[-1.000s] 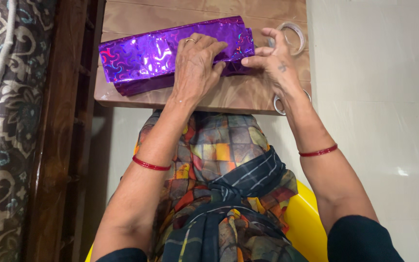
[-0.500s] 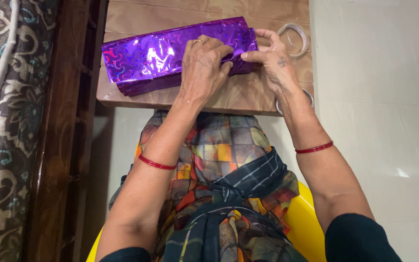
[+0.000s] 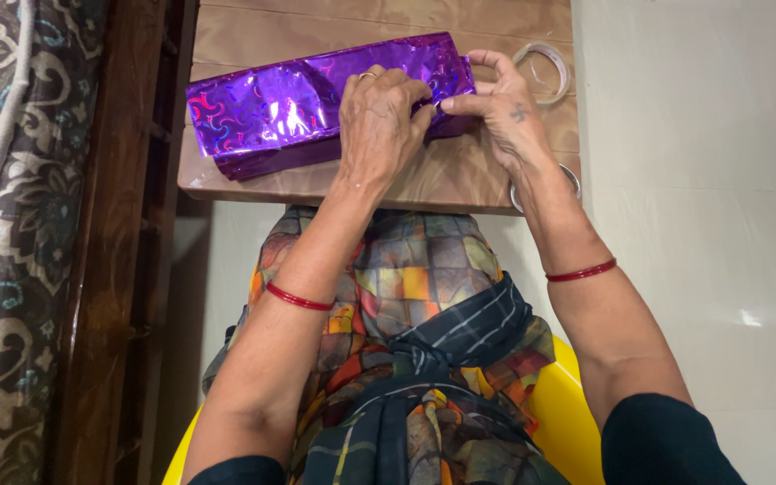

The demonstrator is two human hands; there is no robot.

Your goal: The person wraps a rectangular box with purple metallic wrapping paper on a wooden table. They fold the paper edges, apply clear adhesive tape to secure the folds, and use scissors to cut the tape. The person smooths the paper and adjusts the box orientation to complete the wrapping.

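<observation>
Step in hand: closing the right end of a purple foil-wrapped box (image 3: 316,103), by the look of it; the wrap is already round the long sides.
Box: lies across the far part of the small brown table (image 3: 460,180), its long side running left to right.
Left hand (image 3: 379,121): palm down on the box top, fingers curled at the right end, pressing the foil flat rather than gripping.
Right hand (image 3: 505,108): grip together, thumb and forefinger pinched on the foil at the box's right end.
Tape roll (image 3: 545,67): clear, on the table just right of the right hand.
Second ring (image 3: 572,180): at the table's near right edge, half hidden by the wrist.
Next move calls for: holding the fold down with one hand while the other frees itself for tape, without letting the slick foil spring open.
</observation>
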